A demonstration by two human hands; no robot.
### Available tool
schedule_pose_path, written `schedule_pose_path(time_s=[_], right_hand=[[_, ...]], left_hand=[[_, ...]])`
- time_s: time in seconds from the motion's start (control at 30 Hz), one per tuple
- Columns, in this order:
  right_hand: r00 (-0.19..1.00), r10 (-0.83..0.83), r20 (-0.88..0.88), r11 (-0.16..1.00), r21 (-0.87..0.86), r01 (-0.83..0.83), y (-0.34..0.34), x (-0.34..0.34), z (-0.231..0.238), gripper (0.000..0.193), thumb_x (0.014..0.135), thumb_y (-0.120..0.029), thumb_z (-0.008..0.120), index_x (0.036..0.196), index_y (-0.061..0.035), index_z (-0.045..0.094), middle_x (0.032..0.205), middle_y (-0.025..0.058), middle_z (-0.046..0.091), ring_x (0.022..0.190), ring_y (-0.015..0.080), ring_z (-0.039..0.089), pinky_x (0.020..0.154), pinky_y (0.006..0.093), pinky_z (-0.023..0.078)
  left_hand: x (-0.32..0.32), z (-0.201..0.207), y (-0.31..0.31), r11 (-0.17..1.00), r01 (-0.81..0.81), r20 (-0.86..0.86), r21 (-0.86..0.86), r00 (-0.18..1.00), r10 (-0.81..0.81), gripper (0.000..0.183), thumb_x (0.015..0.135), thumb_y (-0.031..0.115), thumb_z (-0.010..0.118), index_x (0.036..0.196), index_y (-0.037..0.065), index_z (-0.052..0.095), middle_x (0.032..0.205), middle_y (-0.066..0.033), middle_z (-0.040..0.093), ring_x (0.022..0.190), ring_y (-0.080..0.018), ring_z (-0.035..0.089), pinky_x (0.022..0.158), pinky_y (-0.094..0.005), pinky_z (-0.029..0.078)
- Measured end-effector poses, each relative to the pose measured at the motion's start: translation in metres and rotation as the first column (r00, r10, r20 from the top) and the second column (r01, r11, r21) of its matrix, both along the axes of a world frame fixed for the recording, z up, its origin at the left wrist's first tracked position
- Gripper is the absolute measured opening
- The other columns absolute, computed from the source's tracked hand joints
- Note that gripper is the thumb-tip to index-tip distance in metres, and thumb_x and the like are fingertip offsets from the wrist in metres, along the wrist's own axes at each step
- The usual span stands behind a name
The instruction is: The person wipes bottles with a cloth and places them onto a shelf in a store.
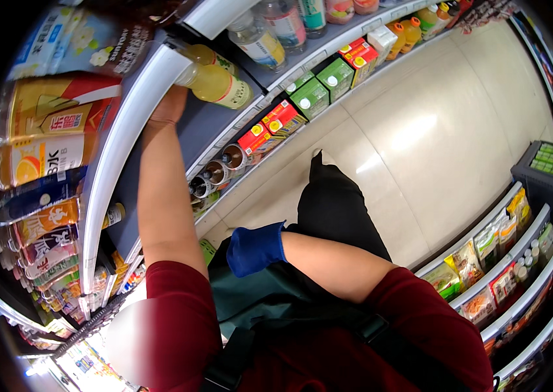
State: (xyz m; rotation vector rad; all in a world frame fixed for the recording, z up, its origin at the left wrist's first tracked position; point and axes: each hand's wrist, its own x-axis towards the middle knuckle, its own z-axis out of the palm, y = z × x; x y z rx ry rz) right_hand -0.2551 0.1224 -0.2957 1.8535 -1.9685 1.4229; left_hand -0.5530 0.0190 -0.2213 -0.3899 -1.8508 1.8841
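My left hand (169, 108) reaches into a shelf bay at the upper left, its fingers mostly hidden behind the front edge of the shelf above. Close beside it stands a bottle of pale yellow drink (224, 88) with a light cap; I cannot tell whether the fingers touch it. A second yellow bottle (208, 57) is just behind. In front of my body, my right hand (250, 251) is covered by dark blue fabric (260, 245), either a glove or a cloth. Its fingers do not show.
Lower down sit red cartons (267, 127), green cartons (322, 88) and dark-drink bottles (217, 171). Larger bottles (48, 111) crowd the left shelf. A pale tiled floor (414, 130) lies to the right, with a rack of packaged food (485, 261) at the lower right.
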Motion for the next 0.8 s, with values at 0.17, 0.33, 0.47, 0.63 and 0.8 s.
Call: schedule_pose_path(time_s=[0.17, 0.33, 0.47, 0.63, 0.8], right_hand=[[0.959, 0.172, 0.224, 0.934, 0.274, -0.232, 0.001, -0.005, 0.018, 0.017, 0.077, -0.024, 0.053, 0.076, -0.0122, 0.066, 0.078, 0.0104, 0.066, 0.07, 0.0309, 0.062, 0.06, 0.0408, 0.045], [0.782, -0.005, 0.623, 0.969, 0.197, -0.151, 0.005, -0.001, 0.026, 0.027, 0.085, -0.03, 0.053, 0.098, -0.0088, 0.064, 0.102, 0.0179, 0.064, 0.088, 0.0361, 0.06, 0.079, 0.0431, 0.046], [0.702, 0.069, 0.709, 0.973, 0.108, -0.206, 0.013, -0.011, 0.043, 0.039, 0.086, -0.034, 0.055, 0.113, -0.0054, 0.06, 0.116, 0.0219, 0.059, 0.103, 0.0379, 0.056, 0.091, 0.0407, 0.043], [0.586, 0.134, 0.799, 0.95, 0.064, -0.304, 0.018, -0.02, 0.06, 0.045, 0.085, -0.03, 0.06, 0.122, -0.0033, 0.055, 0.127, 0.0224, 0.052, 0.118, 0.0352, 0.048, 0.101, 0.0389, 0.037], [0.572, 0.188, 0.798, 0.958, -0.02, -0.287, 0.002, -0.005, 0.028, 0.043, 0.085, -0.026, 0.061, 0.121, -0.0028, 0.055, 0.127, 0.0231, 0.052, 0.119, 0.0337, 0.048, 0.101, 0.0392, 0.035]], left_hand=[[0.042, -0.033, 0.048, -0.521, -0.395, -0.316, -0.757, 0.919, -0.237, 0.05, 0.098, 0.045, 0.035, 0.132, 0.009, 0.043, 0.132, -0.0068, 0.049, 0.123, -0.0248, 0.044, 0.107, -0.0397, 0.031], [0.046, -0.036, 0.077, -0.806, -0.253, -0.243, -0.535, 0.96, -0.14, 0.056, 0.099, 0.051, 0.026, 0.135, 0.011, 0.041, 0.137, -0.0056, 0.045, 0.127, -0.0239, 0.042, 0.108, -0.0386, 0.03], [0.043, -0.039, 0.08, -0.804, -0.252, -0.245, -0.539, 0.96, -0.137, 0.056, 0.099, 0.051, 0.025, 0.134, 0.01, 0.041, 0.136, -0.0063, 0.047, 0.126, -0.0238, 0.043, 0.108, -0.0381, 0.03], [0.038, -0.046, 0.085, -0.78, -0.179, -0.194, -0.599, 0.978, -0.075, 0.056, 0.099, 0.051, 0.027, 0.132, 0.01, 0.043, 0.13, -0.0082, 0.052, 0.121, -0.024, 0.048, 0.104, -0.039, 0.034], [0.045, -0.039, 0.091, -0.816, -0.233, -0.176, -0.529, 0.971, -0.164, 0.068, 0.097, 0.055, 0.032, 0.145, 0.008, 0.028, 0.148, -0.0072, 0.033, 0.136, -0.0252, 0.028, 0.112, -0.036, 0.018]])
